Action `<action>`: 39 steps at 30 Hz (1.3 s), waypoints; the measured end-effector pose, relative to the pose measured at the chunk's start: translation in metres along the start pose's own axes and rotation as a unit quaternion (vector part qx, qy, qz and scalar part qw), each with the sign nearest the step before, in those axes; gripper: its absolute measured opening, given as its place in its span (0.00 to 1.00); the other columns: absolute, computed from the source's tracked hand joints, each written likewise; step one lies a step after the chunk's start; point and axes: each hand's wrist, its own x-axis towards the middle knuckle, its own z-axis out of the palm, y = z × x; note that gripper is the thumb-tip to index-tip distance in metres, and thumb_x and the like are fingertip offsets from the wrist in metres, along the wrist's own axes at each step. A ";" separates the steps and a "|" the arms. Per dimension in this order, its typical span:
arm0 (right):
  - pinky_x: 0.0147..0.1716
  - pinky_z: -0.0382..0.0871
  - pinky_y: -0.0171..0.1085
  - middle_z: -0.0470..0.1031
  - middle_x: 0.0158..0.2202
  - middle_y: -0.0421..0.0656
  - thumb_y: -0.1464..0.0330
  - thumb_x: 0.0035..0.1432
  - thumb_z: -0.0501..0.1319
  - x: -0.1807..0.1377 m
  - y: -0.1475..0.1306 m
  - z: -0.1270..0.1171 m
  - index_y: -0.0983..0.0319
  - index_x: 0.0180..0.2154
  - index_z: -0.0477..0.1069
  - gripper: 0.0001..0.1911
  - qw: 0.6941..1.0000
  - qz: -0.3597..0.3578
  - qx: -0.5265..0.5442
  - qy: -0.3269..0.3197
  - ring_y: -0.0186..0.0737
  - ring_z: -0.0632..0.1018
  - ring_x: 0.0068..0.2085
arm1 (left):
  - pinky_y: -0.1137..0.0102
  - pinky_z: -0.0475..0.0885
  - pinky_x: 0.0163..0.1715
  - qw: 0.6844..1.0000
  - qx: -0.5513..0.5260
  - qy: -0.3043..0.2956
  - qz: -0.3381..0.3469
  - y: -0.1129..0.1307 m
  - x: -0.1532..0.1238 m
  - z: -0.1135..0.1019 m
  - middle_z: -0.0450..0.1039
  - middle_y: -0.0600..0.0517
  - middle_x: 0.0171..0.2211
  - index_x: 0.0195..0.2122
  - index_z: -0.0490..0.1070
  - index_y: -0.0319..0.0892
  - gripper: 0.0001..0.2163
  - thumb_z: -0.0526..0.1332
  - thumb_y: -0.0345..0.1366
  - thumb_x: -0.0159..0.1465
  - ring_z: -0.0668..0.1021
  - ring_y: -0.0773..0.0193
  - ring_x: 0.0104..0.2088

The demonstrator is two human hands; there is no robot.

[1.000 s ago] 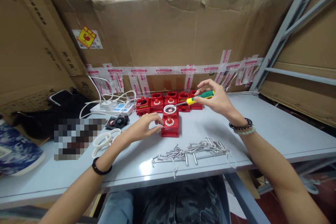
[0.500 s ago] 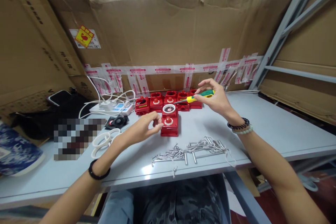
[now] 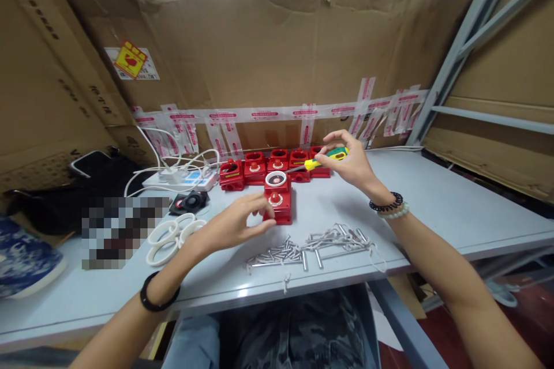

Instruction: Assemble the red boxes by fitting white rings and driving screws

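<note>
My right hand (image 3: 346, 162) is closed around the green and yellow handle of a screwdriver (image 3: 312, 164), whose shaft points left toward a white ring (image 3: 276, 179). That ring sits on the far end of a red housing (image 3: 283, 213), which also carries a red dome on its near part. At the housing's left side, my left hand (image 3: 242, 216) hovers with thumb and fingers apart, seemingly holding nothing. In front of it lies a pile of small screws (image 3: 283, 252). Long metal rods with white cords (image 3: 341, 239) lie just to the right of the screws.
Several more red housings (image 3: 254, 168) stand in a row at the back. To the left are loose white rings (image 3: 162, 232), a black round part (image 3: 190, 202) and a power strip (image 3: 197, 177) with white cables. A cardboard wall (image 3: 268, 57) closes off the table's rear.
My left thumb and fingers have spread apart, and the hand has come slightly nearer and lower beside the red housing. The right hand keeps the screwdriver in nearly the same place.
</note>
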 end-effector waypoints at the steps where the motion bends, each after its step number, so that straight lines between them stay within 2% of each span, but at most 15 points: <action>1: 0.32 0.71 0.40 0.76 0.27 0.40 0.65 0.42 0.69 0.000 0.000 0.000 0.61 0.37 0.65 0.21 1.000 0.003 0.004 0.012 0.39 0.77 0.31 | 0.65 0.68 0.42 0.999 0.011 0.049 0.008 -0.004 0.001 0.001 0.70 0.49 0.38 0.40 0.69 0.42 0.07 0.56 0.38 0.66 0.73 0.60 0.40; 3: 0.28 0.71 0.39 0.75 0.26 0.39 0.63 0.42 0.70 0.000 -0.001 -0.001 0.60 0.37 0.65 0.21 0.999 0.021 0.027 0.037 0.38 0.77 0.28 | 0.59 0.67 0.49 0.991 0.032 0.126 0.013 -0.011 0.004 0.006 0.67 0.46 0.45 0.47 0.67 0.43 0.11 0.58 0.39 0.65 0.70 0.56 0.48; 5: 0.22 0.69 0.37 0.72 0.24 0.37 0.61 0.43 0.69 0.002 0.000 -0.002 0.59 0.37 0.65 0.20 0.996 0.041 0.041 0.067 0.36 0.74 0.23 | 0.54 0.63 0.55 0.987 0.039 0.156 0.002 -0.015 0.009 0.014 0.63 0.44 0.52 0.53 0.62 0.45 0.19 0.61 0.41 0.62 0.67 0.52 0.55; 7: 0.19 0.66 0.36 0.68 0.22 0.35 0.60 0.45 0.67 0.003 0.002 -0.003 0.59 0.34 0.66 0.17 0.993 0.034 0.020 0.111 0.34 0.71 0.21 | 0.52 0.61 0.57 0.987 0.031 0.157 -0.031 -0.017 0.016 0.022 0.60 0.43 0.56 0.58 0.57 0.46 0.27 0.62 0.46 0.60 0.65 0.49 0.58; 9: 0.21 0.64 0.35 0.64 0.21 0.34 0.61 0.46 0.67 0.006 0.006 -0.003 0.59 0.31 0.67 0.13 0.988 0.005 -0.016 0.156 0.32 0.67 0.21 | 0.49 0.61 0.57 0.984 0.027 0.153 -0.088 -0.015 0.025 0.030 0.59 0.41 0.57 0.61 0.52 0.46 0.33 0.61 0.51 0.59 0.66 0.46 0.58; 12: 0.23 0.63 0.34 0.62 0.22 0.33 0.65 0.46 0.66 0.008 0.012 -0.002 0.60 0.30 0.66 0.11 0.983 -0.008 -0.034 0.179 0.30 0.65 0.22 | 0.45 0.63 0.53 0.974 0.043 0.142 -0.170 -0.010 0.042 0.038 0.59 0.35 0.57 0.64 0.48 0.40 0.41 0.61 0.55 0.55 0.67 0.39 0.57; 16: 0.26 0.65 0.34 0.66 0.24 0.35 0.65 0.47 0.64 0.008 0.017 -0.001 0.60 0.29 0.65 0.09 0.985 0.002 -0.031 0.168 0.31 0.68 0.24 | 0.45 0.65 0.51 0.967 0.064 0.130 -0.211 -0.008 0.057 0.041 0.61 0.30 0.56 0.64 0.47 0.32 0.43 0.63 0.48 0.53 0.67 0.33 0.57; 21: 0.24 0.66 0.34 0.67 0.23 0.35 0.66 0.48 0.63 0.005 0.017 0.001 0.60 0.30 0.65 0.08 0.989 0.023 -0.002 0.147 0.33 0.71 0.22 | 0.53 0.68 0.51 0.967 0.015 0.177 -0.182 -0.014 0.054 0.035 0.67 0.37 0.53 0.65 0.45 0.36 0.41 0.62 0.37 0.52 0.74 0.45 0.51; 24: 0.21 0.66 0.33 0.66 0.21 0.34 0.66 0.48 0.62 0.005 0.016 0.003 0.59 0.30 0.63 0.08 0.990 0.037 0.023 0.135 0.32 0.71 0.20 | 0.54 0.70 0.47 0.966 0.006 0.172 -0.191 -0.018 0.050 0.034 0.70 0.40 0.50 0.65 0.44 0.39 0.41 0.63 0.36 0.51 0.76 0.47 0.45; 29: 0.16 0.65 0.31 0.65 0.16 0.31 0.67 0.49 0.60 0.003 0.015 0.006 0.59 0.30 0.62 0.07 0.990 0.058 0.068 0.109 0.32 0.71 0.16 | 0.54 0.68 0.50 0.973 -0.013 0.153 -0.172 -0.026 0.049 0.038 0.68 0.40 0.53 0.62 0.51 0.39 0.35 0.62 0.40 0.55 0.75 0.48 0.47; 33: 0.14 0.65 0.30 0.64 0.15 0.31 0.67 0.49 0.61 0.002 0.014 0.007 0.59 0.31 0.62 0.07 0.989 0.066 0.087 0.100 0.32 0.70 0.15 | 0.56 0.70 0.48 0.970 -0.064 0.162 -0.173 -0.029 0.048 0.029 0.69 0.40 0.52 0.62 0.51 0.39 0.35 0.63 0.42 0.55 0.77 0.50 0.46; 36: 0.14 0.65 0.30 0.66 0.15 0.32 0.67 0.49 0.61 0.002 0.013 0.010 0.59 0.31 0.64 0.07 0.988 0.095 0.103 0.061 0.31 0.70 0.15 | 0.57 0.69 0.49 0.961 -0.118 0.184 -0.171 -0.028 0.044 0.011 0.67 0.39 0.55 0.61 0.51 0.39 0.37 0.64 0.45 0.54 0.75 0.50 0.49; 37: 0.13 0.63 0.29 0.66 0.15 0.32 0.67 0.49 0.61 0.002 0.012 0.011 0.60 0.31 0.65 0.07 0.988 0.110 0.099 0.034 0.30 0.68 0.15 | 0.58 0.70 0.47 0.956 -0.149 0.185 -0.172 -0.028 0.041 0.004 0.66 0.38 0.55 0.61 0.51 0.40 0.37 0.64 0.45 0.55 0.75 0.51 0.48; 39: 0.11 0.59 0.28 0.68 0.16 0.34 0.64 0.50 0.62 0.003 0.009 0.017 0.61 0.30 0.67 0.08 0.986 0.140 0.073 -0.051 0.28 0.65 0.14 | 0.62 0.74 0.38 0.941 -0.211 0.186 -0.186 -0.028 0.036 -0.007 0.69 0.39 0.52 0.62 0.50 0.41 0.37 0.64 0.46 0.56 0.78 0.56 0.39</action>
